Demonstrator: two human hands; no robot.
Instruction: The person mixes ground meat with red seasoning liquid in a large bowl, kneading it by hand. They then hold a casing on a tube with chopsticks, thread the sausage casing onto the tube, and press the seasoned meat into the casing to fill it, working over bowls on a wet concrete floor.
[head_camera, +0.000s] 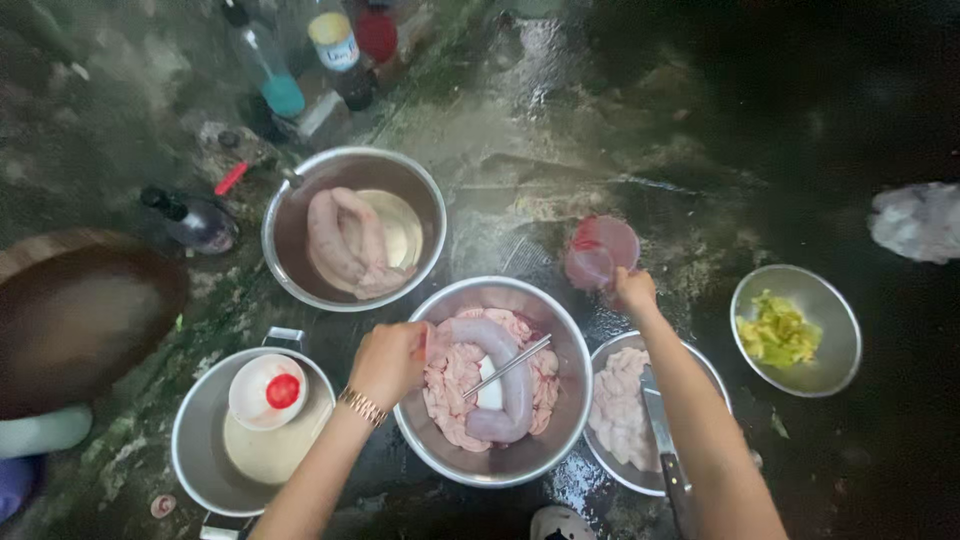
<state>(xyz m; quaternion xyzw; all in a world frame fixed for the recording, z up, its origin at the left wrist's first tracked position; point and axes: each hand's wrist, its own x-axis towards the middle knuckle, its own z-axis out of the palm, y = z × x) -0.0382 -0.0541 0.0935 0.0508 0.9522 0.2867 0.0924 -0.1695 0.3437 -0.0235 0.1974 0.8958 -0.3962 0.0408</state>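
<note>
My left hand, with a gold bracelet at the wrist, is closed on the end of a pale pink filled casing that curves around inside the middle steel bowl. Pink raw meat pieces and a pair of metal chopsticks lie in that bowl too. My right hand reaches forward and grips the handle of a translucent pink plastic scoop just beyond the bowl.
A far steel bowl holds more pale sausage. At left, a pot holds a white bowl with red sauce. On the right sit a bowl of raw meat with a knife, and a bowl of yellow-green pieces. Bottles stand on the wet concrete.
</note>
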